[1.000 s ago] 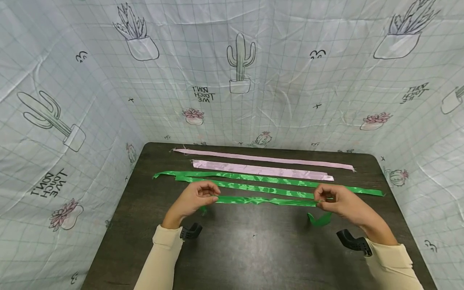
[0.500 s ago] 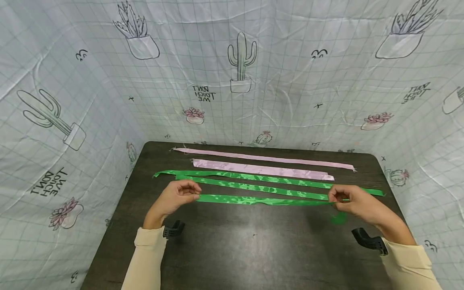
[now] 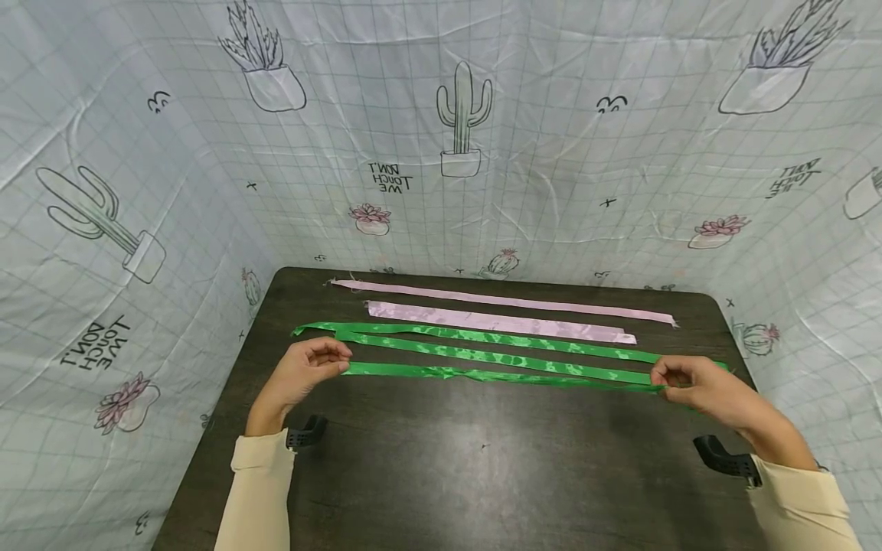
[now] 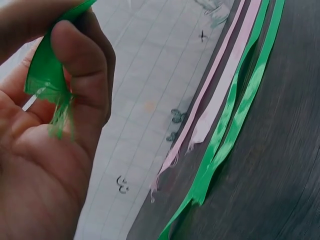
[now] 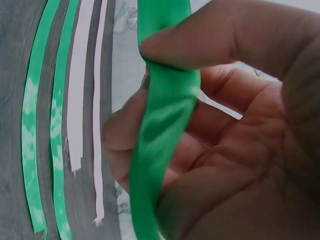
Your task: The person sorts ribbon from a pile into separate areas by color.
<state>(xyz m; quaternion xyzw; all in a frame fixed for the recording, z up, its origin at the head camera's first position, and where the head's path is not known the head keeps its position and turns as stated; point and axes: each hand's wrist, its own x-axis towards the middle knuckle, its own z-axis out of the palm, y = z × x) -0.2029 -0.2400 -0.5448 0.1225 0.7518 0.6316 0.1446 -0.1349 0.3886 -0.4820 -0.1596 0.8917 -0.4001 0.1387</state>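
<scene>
A green satin ribbon (image 3: 496,376) is stretched between both hands in the head view, above the table's middle. My left hand (image 3: 296,375) pinches it near one end between thumb and fingers; in the left wrist view the frayed green end (image 4: 47,75) hangs across the palm. My right hand (image 3: 713,394) pinches the other side, and the ribbon's tail (image 5: 160,125) drops past the palm in the right wrist view. Just beyond lie two more green ribbons, a nearer one (image 3: 496,357) and a farther one (image 3: 496,337), roughly parallel and close together at the left.
Farther back on the dark wooden table (image 3: 482,474) lie a wider pink ribbon (image 3: 496,321) and a narrow pink ribbon (image 3: 496,299) with frayed ends. A cactus-print cloth (image 3: 551,191) hangs around the table's back and sides.
Both hands have moved apart, left hand leftward and right hand rightward, so a longer stretch of the green ribbon spans between them. The ribbons on the table have stayed put.
</scene>
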